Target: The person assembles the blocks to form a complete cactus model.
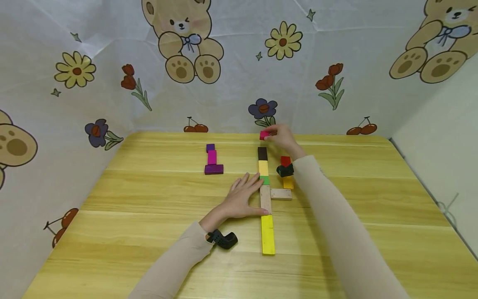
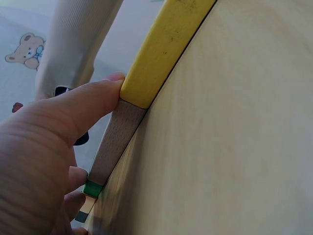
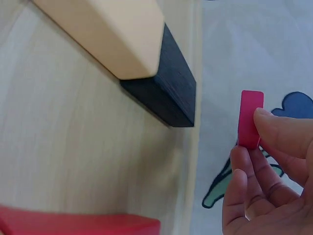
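Observation:
A row of blocks runs toward the far edge: a yellow block [image 1: 267, 236], a plain wooden block [image 1: 265, 197], a green block [image 1: 265, 180], a peach block [image 1: 263, 167] and a black block [image 1: 262, 153]. My left hand [image 1: 242, 200] lies along the row's left side with fingers spread; its thumb touches near where yellow meets plain wood. Beyond the black end, my right hand [image 1: 284, 138] pinches a pinkish-red block [image 3: 248, 117] between thumb and fingers, apart from the row. Another plain wooden block [image 1: 281, 194] juts out to the row's right.
Left of the row lie a purple block [image 1: 214, 169], a magenta block [image 1: 212, 157] and a violet block [image 1: 210, 147], touching. Under the right wrist are a red block [image 1: 285, 160] and an orange block [image 1: 288, 182]. A printed cloth [image 1: 231, 108] hangs behind the table [image 1: 149, 199].

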Demonstrator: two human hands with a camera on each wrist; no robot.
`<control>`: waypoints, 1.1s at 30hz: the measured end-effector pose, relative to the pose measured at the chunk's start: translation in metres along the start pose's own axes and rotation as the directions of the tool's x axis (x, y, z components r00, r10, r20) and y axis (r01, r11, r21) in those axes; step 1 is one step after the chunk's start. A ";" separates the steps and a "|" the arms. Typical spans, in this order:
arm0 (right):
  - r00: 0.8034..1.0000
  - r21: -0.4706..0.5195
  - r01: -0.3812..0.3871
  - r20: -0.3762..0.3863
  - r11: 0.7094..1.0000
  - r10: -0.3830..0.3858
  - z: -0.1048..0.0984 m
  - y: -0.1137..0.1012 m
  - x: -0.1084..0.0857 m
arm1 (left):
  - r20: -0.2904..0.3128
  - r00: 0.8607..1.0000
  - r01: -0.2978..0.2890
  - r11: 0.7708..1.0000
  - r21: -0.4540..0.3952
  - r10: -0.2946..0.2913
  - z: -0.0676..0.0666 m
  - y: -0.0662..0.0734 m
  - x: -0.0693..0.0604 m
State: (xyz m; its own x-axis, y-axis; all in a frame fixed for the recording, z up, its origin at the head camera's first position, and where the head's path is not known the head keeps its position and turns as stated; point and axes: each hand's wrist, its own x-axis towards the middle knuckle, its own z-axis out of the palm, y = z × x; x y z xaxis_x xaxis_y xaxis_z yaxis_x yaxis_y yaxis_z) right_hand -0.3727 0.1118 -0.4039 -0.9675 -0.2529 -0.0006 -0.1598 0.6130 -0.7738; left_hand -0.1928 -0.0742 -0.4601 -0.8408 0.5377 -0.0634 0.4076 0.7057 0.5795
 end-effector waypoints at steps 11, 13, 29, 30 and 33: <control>0.998 -0.070 -0.027 0.049 0.997 0.031 0.011 0.006 0.004 | -0.004 1.000 -0.008 1.000 0.002 0.008 0.000 0.000 0.000; 0.998 -0.075 -0.031 0.053 0.997 0.035 0.012 0.007 0.004 | -0.005 1.000 -0.008 1.000 0.000 0.008 0.000 0.000 -0.001; 0.994 -0.149 -0.032 0.099 0.988 0.047 0.017 0.014 0.008 | -0.006 1.000 -0.002 1.000 -0.010 0.002 -0.001 0.002 -0.001; 0.994 -0.155 -0.031 0.099 0.987 0.046 0.018 0.014 0.008 | -0.006 1.000 -0.002 1.000 -0.009 0.002 -0.001 0.002 -0.001; 0.994 -0.163 -0.024 0.104 0.986 0.042 0.019 0.015 0.008 | -0.007 1.000 0.000 1.000 -0.005 0.000 -0.001 0.001 -0.001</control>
State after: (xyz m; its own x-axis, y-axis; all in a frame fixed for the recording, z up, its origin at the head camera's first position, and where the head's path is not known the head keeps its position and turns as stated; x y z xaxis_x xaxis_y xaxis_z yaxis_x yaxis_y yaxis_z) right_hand -0.3795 0.1046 -0.4271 -0.9477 -0.3035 -0.0986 -0.1659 0.7325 -0.6602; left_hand -0.1915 -0.0744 -0.4586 -0.8431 0.5346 -0.0573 0.4061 0.7031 0.5837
